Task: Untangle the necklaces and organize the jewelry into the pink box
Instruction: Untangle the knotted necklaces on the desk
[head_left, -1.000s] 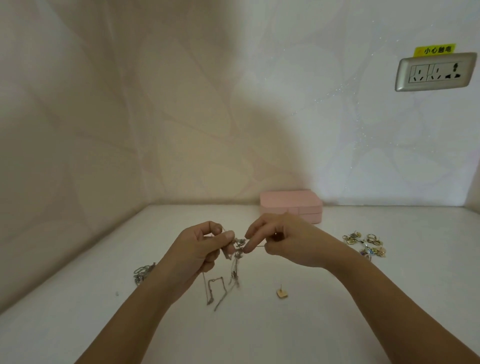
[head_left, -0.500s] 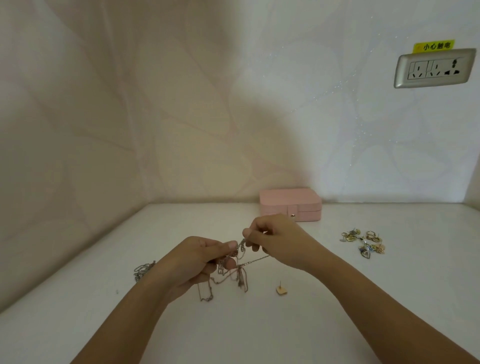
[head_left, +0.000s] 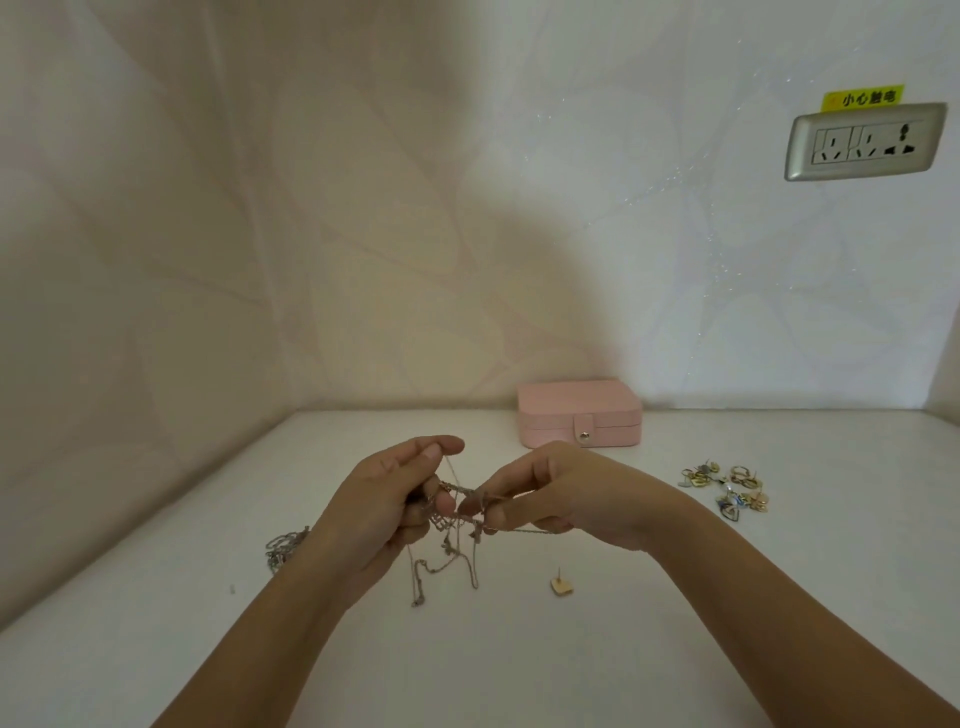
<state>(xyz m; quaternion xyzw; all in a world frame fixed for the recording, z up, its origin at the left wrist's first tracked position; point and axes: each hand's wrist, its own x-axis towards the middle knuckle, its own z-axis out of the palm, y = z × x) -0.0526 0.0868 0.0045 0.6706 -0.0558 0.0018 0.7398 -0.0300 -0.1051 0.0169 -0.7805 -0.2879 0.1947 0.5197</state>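
A tangle of thin silver necklaces (head_left: 453, 540) hangs between my two hands above the white table, its loose ends trailing down to the surface. My left hand (head_left: 384, 501) pinches the chains on the left side. My right hand (head_left: 563, 493) pinches them on the right, with one strand stretched under its fingers. The pink box (head_left: 578, 412) stands shut against the back wall, its snap tab facing me. Another silver chain (head_left: 283, 546) lies on the table to the left, partly behind my left forearm.
A heap of several gold and coloured earrings (head_left: 727, 488) lies at the right. One small gold stud earring (head_left: 562, 584) rests near the middle front. A wall socket (head_left: 865, 141) with a yellow label sits high on the right wall. The table (head_left: 156, 571) meets walls at left and back.
My left hand has risen and my right hand has dropped slightly, both staying on the tangle. The hanging chain ends have shifted and now reach lower toward the table.
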